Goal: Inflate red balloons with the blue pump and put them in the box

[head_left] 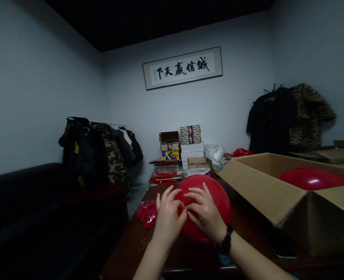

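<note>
The left hand (168, 216) and right hand (206, 214) pinch the red balloon (223, 206) over the desk (131, 256), thumbs and fingers (195, 197) closed; its neck seems to point back at them, long axis running away.

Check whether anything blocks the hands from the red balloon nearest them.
Nothing visible does: the left hand and right hand meet directly in front of the red balloon, and the cardboard box stands off to the right.
</note>
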Available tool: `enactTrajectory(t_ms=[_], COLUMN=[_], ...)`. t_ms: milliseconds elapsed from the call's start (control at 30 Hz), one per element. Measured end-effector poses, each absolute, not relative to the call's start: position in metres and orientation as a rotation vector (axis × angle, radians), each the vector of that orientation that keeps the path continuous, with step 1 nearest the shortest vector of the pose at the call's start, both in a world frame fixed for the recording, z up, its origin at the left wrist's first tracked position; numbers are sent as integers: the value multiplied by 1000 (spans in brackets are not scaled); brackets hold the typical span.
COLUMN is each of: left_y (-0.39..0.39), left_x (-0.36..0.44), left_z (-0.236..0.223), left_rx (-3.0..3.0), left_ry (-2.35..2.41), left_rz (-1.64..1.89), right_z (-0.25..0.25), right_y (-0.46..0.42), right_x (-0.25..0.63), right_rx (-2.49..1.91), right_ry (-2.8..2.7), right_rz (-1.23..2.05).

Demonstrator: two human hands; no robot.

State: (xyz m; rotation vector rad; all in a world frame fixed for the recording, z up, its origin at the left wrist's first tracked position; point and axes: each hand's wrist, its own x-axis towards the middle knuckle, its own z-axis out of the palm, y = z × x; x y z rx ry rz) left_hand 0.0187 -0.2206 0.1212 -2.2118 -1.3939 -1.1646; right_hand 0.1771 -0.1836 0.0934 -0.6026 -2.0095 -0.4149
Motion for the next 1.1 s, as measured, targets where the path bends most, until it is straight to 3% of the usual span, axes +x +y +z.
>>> enactTrajectory(t_ms=[200,467,1100], left_y=[-222,-217,-227], left_x=[20,8,16], left_z=[122,119,121], left_rx=[-2129,-2084,-2353], left_ry=[-1390,-1376,-1210], left_rz=[-1242,-1394,-1464], right_z=[98,92,92], right_y=[-187,-180,-177], right_x=[178,181,185], right_rx=[-610,-553,-507], right_ry=[-1986,-1814,-1862], right_rz=[-254,396,228])
